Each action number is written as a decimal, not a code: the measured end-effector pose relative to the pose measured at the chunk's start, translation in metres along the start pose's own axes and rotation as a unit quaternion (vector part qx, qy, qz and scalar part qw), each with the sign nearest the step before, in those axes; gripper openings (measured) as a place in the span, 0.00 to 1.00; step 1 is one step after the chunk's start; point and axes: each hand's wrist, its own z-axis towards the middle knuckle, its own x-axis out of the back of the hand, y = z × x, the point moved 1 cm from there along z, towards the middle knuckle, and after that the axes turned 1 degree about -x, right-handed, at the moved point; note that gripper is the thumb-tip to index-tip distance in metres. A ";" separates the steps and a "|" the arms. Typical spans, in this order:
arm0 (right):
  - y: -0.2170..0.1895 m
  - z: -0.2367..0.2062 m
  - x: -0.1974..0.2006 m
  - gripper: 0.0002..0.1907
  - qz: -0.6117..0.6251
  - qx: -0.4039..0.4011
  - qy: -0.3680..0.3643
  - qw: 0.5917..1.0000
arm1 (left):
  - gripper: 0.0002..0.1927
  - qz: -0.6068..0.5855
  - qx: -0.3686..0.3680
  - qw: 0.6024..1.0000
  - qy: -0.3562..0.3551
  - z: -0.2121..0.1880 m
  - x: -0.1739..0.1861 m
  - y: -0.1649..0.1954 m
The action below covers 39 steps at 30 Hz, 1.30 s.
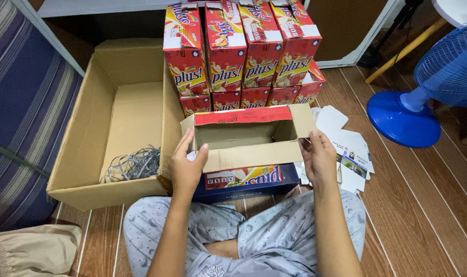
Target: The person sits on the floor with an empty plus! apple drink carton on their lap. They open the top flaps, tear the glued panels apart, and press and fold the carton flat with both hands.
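You're holding the open small carton [249,141] over your lap, left hand [186,166] pinching its left flap, right hand [319,160] fingers wrapping the right end. It's looking empty inside; folded red boxes [244,51] are stacking behind, flat blanks [349,154] waiting on the floor.

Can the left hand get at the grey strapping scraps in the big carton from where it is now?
Probably yes. The left hand holds the open box beside the carton, whose top is open; nothing covers the strapping scraps, but the hand must let go first.
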 end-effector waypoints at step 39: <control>0.041 0.036 0.043 0.23 0.232 -0.179 0.021 0.956 | 0.29 0.002 -0.013 1.000 0.016 0.001 -0.009 -0.009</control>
